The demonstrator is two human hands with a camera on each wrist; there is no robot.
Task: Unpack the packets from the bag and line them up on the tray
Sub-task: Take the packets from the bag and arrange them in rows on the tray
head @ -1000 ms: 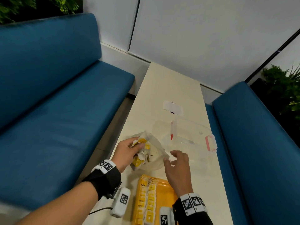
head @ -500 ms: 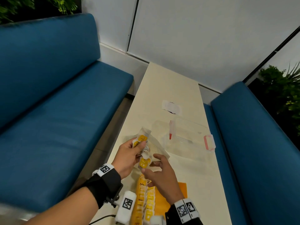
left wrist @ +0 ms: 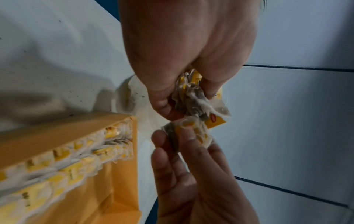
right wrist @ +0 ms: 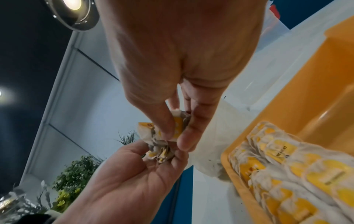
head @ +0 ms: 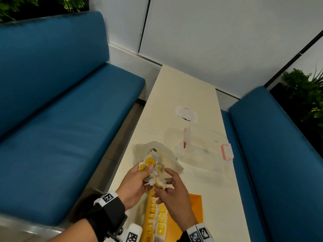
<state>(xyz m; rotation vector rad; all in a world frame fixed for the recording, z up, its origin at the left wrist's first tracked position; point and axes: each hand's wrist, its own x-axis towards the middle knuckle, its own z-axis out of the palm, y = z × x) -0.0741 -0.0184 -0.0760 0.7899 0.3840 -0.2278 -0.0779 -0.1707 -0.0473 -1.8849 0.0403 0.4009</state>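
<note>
Head view, both hands (head: 134, 184) pinching packets (head: 153, 170)

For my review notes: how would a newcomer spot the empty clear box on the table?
Follow the long cream table between the two blue benches. Past the hands and the crumpled bag sits the clear box, near the table's right edge. Unlike the orange tray of packets, it is see-through, with pink latches.

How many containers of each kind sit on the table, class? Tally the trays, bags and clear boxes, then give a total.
Orange tray: 1
Plastic bag: 1
Clear box: 1
Total: 3
</note>
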